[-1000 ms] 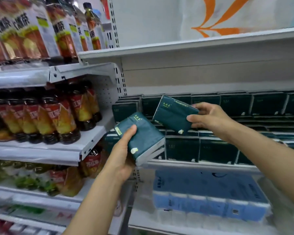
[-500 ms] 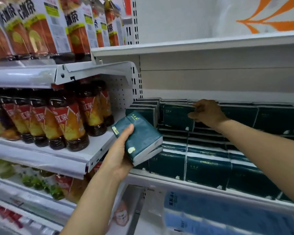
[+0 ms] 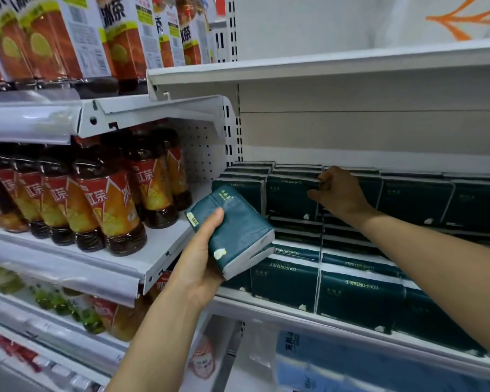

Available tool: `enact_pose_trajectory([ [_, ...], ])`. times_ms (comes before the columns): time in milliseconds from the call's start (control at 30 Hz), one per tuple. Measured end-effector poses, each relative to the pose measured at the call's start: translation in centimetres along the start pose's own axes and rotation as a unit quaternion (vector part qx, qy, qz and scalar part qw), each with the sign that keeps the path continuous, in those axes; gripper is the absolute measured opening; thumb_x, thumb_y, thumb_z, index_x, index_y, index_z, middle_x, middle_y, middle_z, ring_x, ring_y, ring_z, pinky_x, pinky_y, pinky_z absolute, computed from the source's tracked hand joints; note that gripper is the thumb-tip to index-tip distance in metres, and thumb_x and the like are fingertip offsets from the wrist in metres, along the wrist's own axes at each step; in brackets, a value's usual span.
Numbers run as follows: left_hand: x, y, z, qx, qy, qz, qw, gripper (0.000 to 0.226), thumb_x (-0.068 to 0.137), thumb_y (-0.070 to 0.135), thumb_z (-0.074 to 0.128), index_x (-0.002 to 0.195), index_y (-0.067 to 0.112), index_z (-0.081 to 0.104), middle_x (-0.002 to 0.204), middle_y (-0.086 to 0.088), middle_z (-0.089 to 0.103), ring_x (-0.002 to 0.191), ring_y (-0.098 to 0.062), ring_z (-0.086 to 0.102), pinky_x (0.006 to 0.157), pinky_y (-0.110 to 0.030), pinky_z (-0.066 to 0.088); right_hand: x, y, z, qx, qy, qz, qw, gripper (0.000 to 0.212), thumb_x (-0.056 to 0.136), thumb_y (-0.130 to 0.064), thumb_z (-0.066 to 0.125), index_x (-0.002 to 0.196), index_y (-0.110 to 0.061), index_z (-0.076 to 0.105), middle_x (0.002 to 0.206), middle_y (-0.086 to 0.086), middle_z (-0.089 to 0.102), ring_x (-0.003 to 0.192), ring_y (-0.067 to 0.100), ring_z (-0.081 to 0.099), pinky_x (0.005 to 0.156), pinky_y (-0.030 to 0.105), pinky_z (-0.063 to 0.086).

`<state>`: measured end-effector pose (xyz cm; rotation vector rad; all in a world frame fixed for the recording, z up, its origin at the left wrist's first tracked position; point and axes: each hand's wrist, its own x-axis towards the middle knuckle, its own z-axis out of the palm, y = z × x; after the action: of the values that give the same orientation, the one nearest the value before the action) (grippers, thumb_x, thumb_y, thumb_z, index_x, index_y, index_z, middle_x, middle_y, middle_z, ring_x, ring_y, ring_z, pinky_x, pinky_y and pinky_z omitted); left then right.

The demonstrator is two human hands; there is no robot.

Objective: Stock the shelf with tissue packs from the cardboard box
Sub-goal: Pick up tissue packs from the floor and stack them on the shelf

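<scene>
the shelf [image 3: 266, 302] already carries rows of tissue packs, the right hand [image 3: 338, 193] pinches one upper-row pack [image 3: 292, 195] into place, and the left hand [image 3: 198, 260] grips another pack [image 3: 235, 230] not yet shelved.

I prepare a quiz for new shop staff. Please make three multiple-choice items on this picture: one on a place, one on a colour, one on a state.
1. Where is the right hand?
A. at the upper row of tissue packs
B. on the tea bottles
C. on the top shelf

2. What colour is the tissue pack in the left hand?
A. red
B. dark green
C. yellow

3. What is the left hand's state?
A. empty
B. pressing the shelf
C. gripping a pack

Answers: 1 A, its fingers touch a stacked pack's edge; 2 B, dark green wrapper; 3 C, thumb lies over the pack.
</scene>
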<state>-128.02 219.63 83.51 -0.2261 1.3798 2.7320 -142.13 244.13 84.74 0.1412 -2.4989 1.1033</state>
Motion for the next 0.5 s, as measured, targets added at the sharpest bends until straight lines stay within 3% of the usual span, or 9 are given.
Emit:
enact_pose_trajectory([
  [133, 0.0, 0.1, -0.1, 0.005, 0.005, 0.001, 1.0, 0.044, 0.081, 0.036, 0.072, 0.122, 0.021, 0.067, 0.111, -0.004, 0.076, 0.099, -0.023, 0.074, 0.091, -0.044, 0.055, 0.0, -0.2, 0.2, -0.047, -0.003, -0.001, 0.999, 0.031, 0.084, -0.025, 0.073, 0.102, -0.013, 0.052, 0.085, -0.002, 0.055, 0.084, 0.02, 0.057, 0.068, 0.029, 0.042],
  [267, -0.4, 0.1, 0.0, 0.002, 0.011, -0.001, 1.0, 0.045, 0.079, 0.035, 0.073, 0.122, 0.021, 0.067, 0.111, -0.005, 0.076, 0.098, -0.023, 0.075, 0.089, -0.045, 0.056, -0.4, -0.7, 0.1, -0.155, 0.003, -0.001, 0.988, 0.051, 0.085, -0.039, 0.07, 0.12, -0.011, 0.045, 0.106, 0.004, 0.057, 0.087, 0.021, 0.054, 0.07, 0.031, 0.043],
  [333, -0.7, 0.1, 0.2, 0.001, 0.011, 0.0, 1.0, 0.045, 0.081, 0.036, 0.072, 0.122, 0.02, 0.067, 0.111, -0.005, 0.076, 0.098, -0.023, 0.075, 0.089, -0.045, 0.056, -1.0, -1.4, -0.2, -0.132, 0.038, -0.021, 0.99, 0.059, 0.085, -0.039, 0.071, 0.127, -0.011, 0.04, 0.115, 0.004, 0.053, 0.09, 0.023, 0.055, 0.072, 0.032, 0.044],
  [400, -0.9, 0.1, 0.4, 0.004, 0.017, 0.004, 1.0, 0.044, 0.083, 0.043, 0.07, 0.12, 0.02, 0.067, 0.11, -0.006, 0.077, 0.098, -0.024, 0.075, 0.091, -0.048, 0.056, -1.9, -2.7, -0.3, -0.076, 0.063, -0.063, 0.993, 0.05, 0.087, -0.039, 0.069, 0.122, -0.013, 0.045, 0.108, -0.001, 0.053, 0.087, 0.02, 0.055, 0.07, 0.03, 0.042],
  [500, -0.9, -0.3, 1.0, 0.003, 0.022, 0.015, 1.0, 0.056, 0.078, 0.052, 0.07, 0.122, 0.017, 0.066, 0.112, -0.009, 0.076, 0.103, -0.029, 0.073, 0.099, -0.055, 0.052, -3.6, -5.5, -0.2, 0.044, -0.059, -0.071, 0.995, 0.034, 0.09, -0.051, 0.059, 0.097, -0.018, 0.061, 0.086, -0.005, 0.062, 0.079, 0.015, 0.06, 0.071, 0.03, 0.046],
])
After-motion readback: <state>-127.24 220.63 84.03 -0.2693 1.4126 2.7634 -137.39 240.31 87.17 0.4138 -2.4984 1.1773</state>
